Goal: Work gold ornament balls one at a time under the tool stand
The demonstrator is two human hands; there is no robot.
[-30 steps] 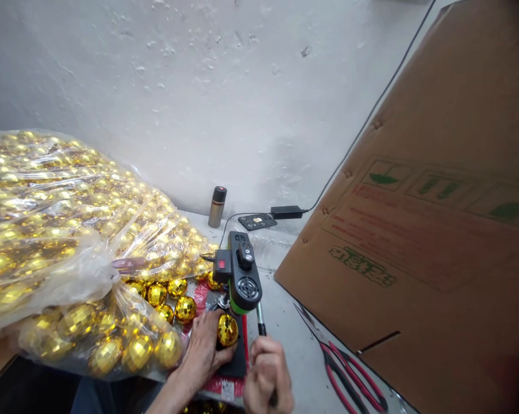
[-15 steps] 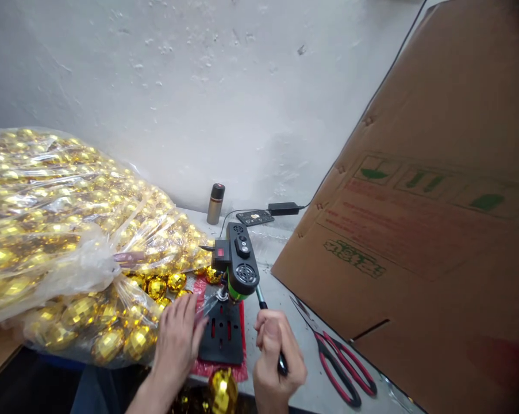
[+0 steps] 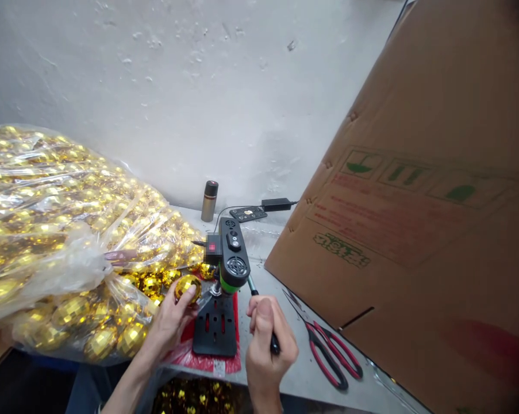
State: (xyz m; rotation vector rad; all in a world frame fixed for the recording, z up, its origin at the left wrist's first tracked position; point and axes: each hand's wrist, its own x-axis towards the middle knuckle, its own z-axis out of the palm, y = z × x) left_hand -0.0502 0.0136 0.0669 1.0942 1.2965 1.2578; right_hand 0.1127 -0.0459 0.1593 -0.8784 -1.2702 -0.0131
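A shiny gold faceted ball [image 3: 188,289] is held in my left hand [image 3: 170,319], left of a small black bench drill press [image 3: 234,256]. My right hand [image 3: 268,336] is closed around the black-gripped lever [image 3: 275,344] on the drill press's right side. The slotted black base plate [image 3: 215,328] under the drill head carries no ball. It rests on a red plastic sheet [image 3: 199,357]. More gold balls [image 3: 151,284] lie just behind my left hand at the mouth of a clear bag.
A big clear bag [image 3: 87,190] of gold balls fills the left. Red-handled scissors [image 3: 328,351] lie right of my right hand, beside a tall cardboard box [image 3: 392,218]. A spray can [image 3: 209,201], a phone [image 3: 248,213] and a black adapter [image 3: 277,204] sit by the wall.
My left hand has picked up a gold ball and raised it beside the drill press. The ball at the table's front edge has left that spot. My right hand keeps its grip on the lever.
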